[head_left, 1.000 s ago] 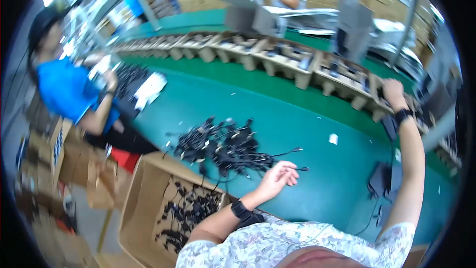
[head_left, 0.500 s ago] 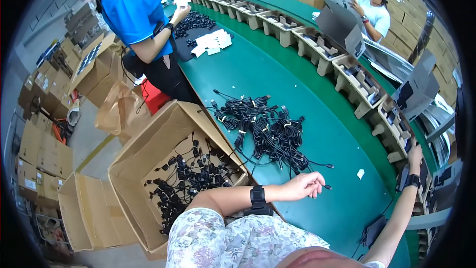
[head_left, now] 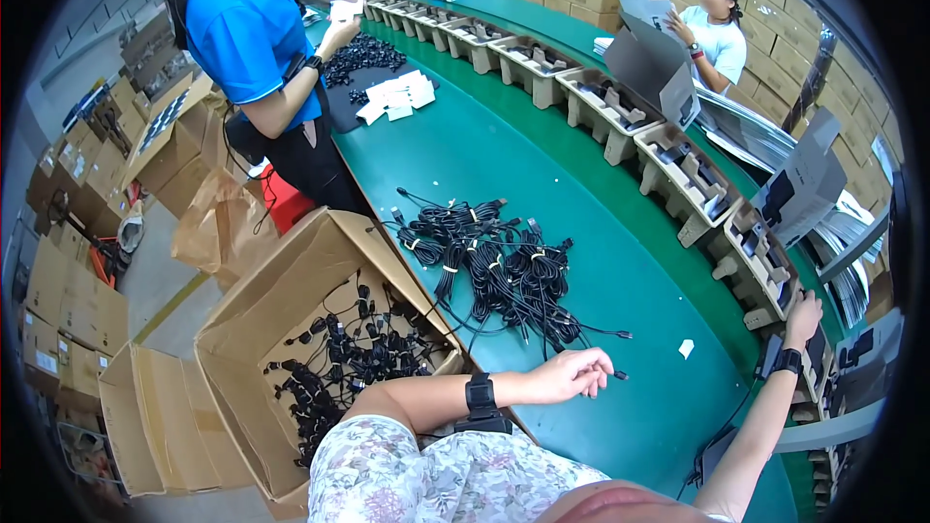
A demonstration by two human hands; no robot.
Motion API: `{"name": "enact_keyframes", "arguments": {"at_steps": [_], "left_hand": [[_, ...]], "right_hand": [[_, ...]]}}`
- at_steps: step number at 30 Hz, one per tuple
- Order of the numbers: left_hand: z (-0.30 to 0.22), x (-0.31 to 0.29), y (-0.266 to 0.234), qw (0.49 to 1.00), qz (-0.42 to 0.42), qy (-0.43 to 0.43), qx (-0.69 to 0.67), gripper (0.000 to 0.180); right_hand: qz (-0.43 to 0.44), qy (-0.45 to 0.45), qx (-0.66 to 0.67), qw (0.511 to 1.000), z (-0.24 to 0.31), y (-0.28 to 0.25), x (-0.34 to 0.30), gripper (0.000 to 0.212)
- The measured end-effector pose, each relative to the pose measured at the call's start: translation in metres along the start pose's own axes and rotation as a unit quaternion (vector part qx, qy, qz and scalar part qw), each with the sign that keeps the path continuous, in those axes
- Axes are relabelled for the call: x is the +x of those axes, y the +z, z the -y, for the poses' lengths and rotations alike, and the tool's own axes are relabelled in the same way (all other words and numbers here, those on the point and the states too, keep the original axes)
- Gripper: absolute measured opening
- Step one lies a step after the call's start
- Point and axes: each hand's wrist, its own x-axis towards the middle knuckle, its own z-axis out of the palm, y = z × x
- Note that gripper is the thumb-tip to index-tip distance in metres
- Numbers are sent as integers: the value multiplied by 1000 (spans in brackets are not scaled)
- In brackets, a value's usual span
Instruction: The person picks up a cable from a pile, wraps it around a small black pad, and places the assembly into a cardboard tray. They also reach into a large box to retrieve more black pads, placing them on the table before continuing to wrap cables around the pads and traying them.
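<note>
My left hand (head_left: 570, 375) hangs over the green table, its fingers loosely curled. A black cable plug (head_left: 620, 375) shows just beyond the fingertips; whether they grip it is unclear. Behind that hand lies a heap of black cables (head_left: 513, 266), several tied in bundles. My right hand (head_left: 804, 318) reaches to the near end of a molded cardboard tray (head_left: 751, 257) with dark parts in it. Its fingers are bent and partly hidden, and what they hold is not visible. Beside my right wrist rests a black device (head_left: 768, 356) with a cord. A black adapter-like block (head_left: 717, 450) lies by my right forearm.
More trays (head_left: 605, 102) line the green belt (head_left: 620, 160). An open cardboard box (head_left: 232, 329) of black cables stands at left. A co-worker in blue (head_left: 237, 29) holds something white; another in white (head_left: 712, 39) handles a grey carton (head_left: 654, 53). White papers (head_left: 397, 97) lie at the far table.
The whole view has shifted slightly, moving the scene left and down. My right fingers have drawn back a little along the tray's end. My left hand keeps its place beside the plug.
</note>
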Motion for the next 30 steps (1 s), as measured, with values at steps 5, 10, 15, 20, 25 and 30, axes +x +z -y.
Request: {"name": "enact_keyframes", "arguments": {"at_steps": [5,10,15,20,25,30], "left_hand": [[0,-2,-2,1000,-10,26,-2,16],[0,-6,-7,999,-14,28,15,16],[-1,2,-7,1000,19,19,5,17],[3,-1,-13,1000,13,-12,12,17],[-1,2,-14,1000,6,0,21,17],[-3,-2,-18,999,2,17,50,17]], "right_hand": [[74,58,67,993,-29,19,21,21],[157,-27,78,984,-23,18,29,22],[152,-80,12,985,-29,3,30,26],[102,26,107,989,4,-1,12,22],[90,24,123,988,-25,12,9,23],[105,21,119,987,-29,21,13,25]]}}
